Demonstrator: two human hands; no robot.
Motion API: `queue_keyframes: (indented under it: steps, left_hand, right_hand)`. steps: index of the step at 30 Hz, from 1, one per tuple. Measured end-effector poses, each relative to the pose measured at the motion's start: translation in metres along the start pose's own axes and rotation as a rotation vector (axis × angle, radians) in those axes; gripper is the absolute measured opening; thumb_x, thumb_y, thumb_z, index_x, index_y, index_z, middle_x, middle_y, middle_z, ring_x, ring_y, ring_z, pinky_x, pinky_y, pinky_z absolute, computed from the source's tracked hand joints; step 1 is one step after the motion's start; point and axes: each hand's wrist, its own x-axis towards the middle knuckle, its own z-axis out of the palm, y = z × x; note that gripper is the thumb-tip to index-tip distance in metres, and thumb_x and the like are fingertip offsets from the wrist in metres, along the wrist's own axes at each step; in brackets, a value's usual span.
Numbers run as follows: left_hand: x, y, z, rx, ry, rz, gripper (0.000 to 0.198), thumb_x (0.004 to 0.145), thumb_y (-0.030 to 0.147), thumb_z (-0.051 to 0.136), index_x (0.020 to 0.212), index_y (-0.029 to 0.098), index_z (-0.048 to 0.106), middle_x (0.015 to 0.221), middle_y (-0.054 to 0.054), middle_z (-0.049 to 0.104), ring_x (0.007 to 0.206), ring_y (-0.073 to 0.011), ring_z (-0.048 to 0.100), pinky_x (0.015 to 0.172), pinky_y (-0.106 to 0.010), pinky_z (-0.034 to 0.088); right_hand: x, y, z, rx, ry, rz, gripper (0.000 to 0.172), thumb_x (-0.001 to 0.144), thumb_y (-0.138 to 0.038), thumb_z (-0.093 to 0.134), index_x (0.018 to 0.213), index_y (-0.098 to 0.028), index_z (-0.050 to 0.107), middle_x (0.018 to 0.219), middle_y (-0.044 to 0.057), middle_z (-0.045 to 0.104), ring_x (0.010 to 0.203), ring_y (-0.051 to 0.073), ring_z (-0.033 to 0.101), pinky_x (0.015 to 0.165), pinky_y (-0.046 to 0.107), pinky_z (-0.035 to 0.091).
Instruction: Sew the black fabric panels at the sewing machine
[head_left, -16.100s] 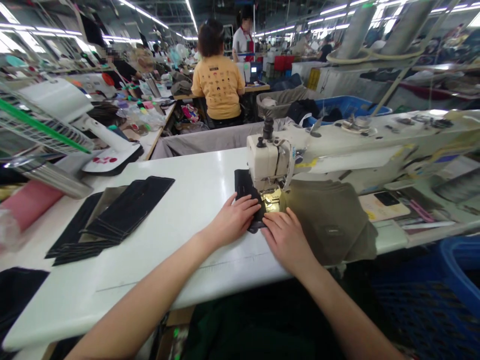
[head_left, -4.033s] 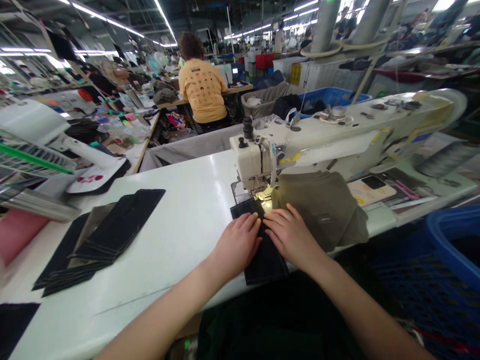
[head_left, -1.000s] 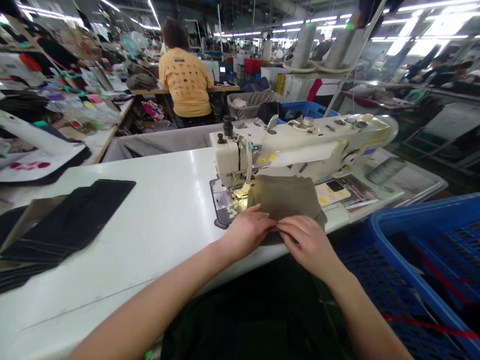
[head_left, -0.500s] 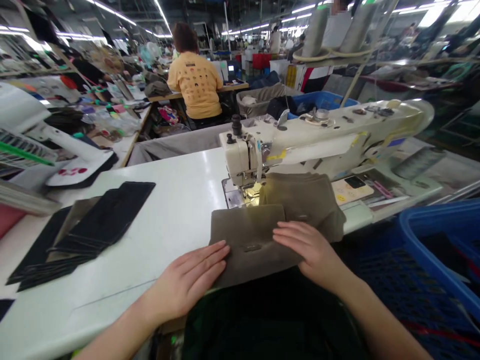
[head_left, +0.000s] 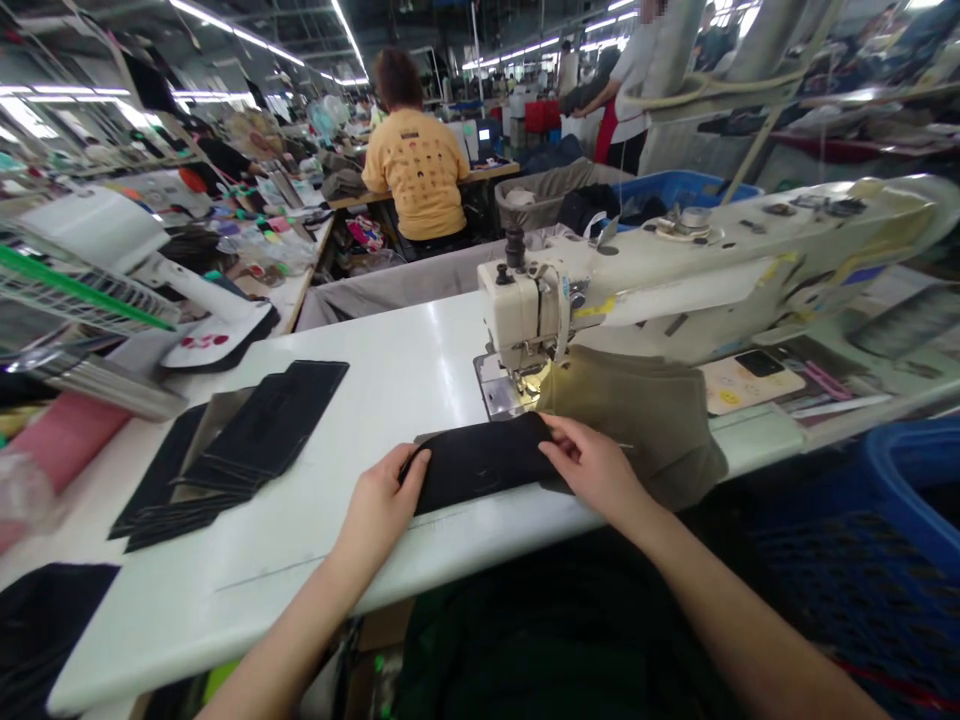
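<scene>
A fabric piece [head_left: 480,462] with its black side up lies at the front edge of the white table, just before the sewing machine [head_left: 525,310]. My left hand [head_left: 386,492] pinches its left edge between thumb and fingers. At its right upper corner my right hand [head_left: 598,465] grips the cloth, thumb below and fingers over the edge. A strip of olive shows along the top of the piece. More olive-brown fabric [head_left: 645,405] lies right of the needle, partly behind my right hand. Whether the two cloths are joined cannot be made out.
Overlapping black and olive pieces [head_left: 262,440] lie to the left on the table [head_left: 397,360]. A white lamp-like device [head_left: 217,320] stands beyond them. A blue basket [head_left: 900,470] is at the right. A person in a yellow shirt [head_left: 420,170] sits ahead.
The piece was lying olive side up under my flat hands; now its black side faces up. Both hands have closed on its edges. The whole view has shifted, with the scene moving rightward.
</scene>
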Motion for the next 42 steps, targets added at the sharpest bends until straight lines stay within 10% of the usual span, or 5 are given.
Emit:
queue_keyframes:
  steps: [16, 27, 31, 36, 42]
  left_hand:
    - [-0.002, 0.000, 0.006, -0.084, 0.031, 0.048, 0.034, 0.091, 0.050, 0.045, 0.091, 0.023, 0.065, 0.082, -0.003, 0.072, 0.076, -0.0226, 0.067, 0.074, -0.032, 0.053]
    - [-0.003, -0.002, 0.012, -0.125, 0.012, 0.053, 0.031, 0.094, 0.045, 0.044, 0.094, 0.023, 0.065, 0.086, -0.002, 0.073, 0.080, -0.0216, 0.069, 0.076, -0.032, 0.055]
    - [-0.007, -0.005, 0.013, -0.083, 0.020, 0.044, 0.032, 0.095, 0.046, 0.044, 0.093, 0.022, 0.065, 0.082, -0.003, 0.072, 0.076, -0.0217, 0.068, 0.073, -0.032, 0.054]
    - [-0.005, -0.003, 0.013, -0.058, 0.032, 0.033, 0.033, 0.093, 0.048, 0.045, 0.093, 0.022, 0.065, 0.083, -0.003, 0.072, 0.077, -0.0221, 0.068, 0.074, -0.032, 0.053]
    - [-0.003, -0.001, 0.011, 0.016, 0.046, -0.035, 0.033, 0.089, 0.052, 0.048, 0.086, 0.023, 0.063, 0.073, -0.001, 0.068, 0.065, -0.0214, 0.064, 0.064, -0.032, 0.050]
  right_hand:
    - [0.033, -0.002, -0.010, -0.304, -0.066, 0.009, 0.037, 0.091, -0.054, 0.060, 0.110, -0.023, 0.070, 0.075, 0.001, 0.068, 0.070, 0.020, 0.062, 0.064, 0.031, 0.046]
    - [0.017, -0.006, 0.010, 0.507, 0.044, 0.196, 0.062, 0.078, -0.044, 0.072, 0.129, -0.024, 0.042, 0.094, 0.004, 0.072, 0.082, 0.021, 0.071, 0.074, 0.036, 0.057]
    - [-0.003, -0.001, 0.013, 0.401, 0.200, 0.257, 0.047, 0.077, -0.046, 0.074, 0.106, -0.024, 0.045, 0.084, 0.002, 0.070, 0.071, 0.020, 0.069, 0.066, 0.032, 0.056]
    - [-0.010, -0.001, 0.003, 0.128, 0.067, 0.091, 0.012, 0.089, -0.035, 0.062, 0.090, -0.024, 0.064, 0.081, 0.001, 0.066, 0.071, 0.017, 0.063, 0.067, 0.029, 0.052]
    - [-0.006, 0.000, 0.004, -0.026, 0.015, -0.007, 0.012, 0.091, -0.023, 0.060, 0.096, -0.023, 0.072, 0.089, 0.003, 0.069, 0.080, 0.018, 0.066, 0.078, 0.030, 0.052]
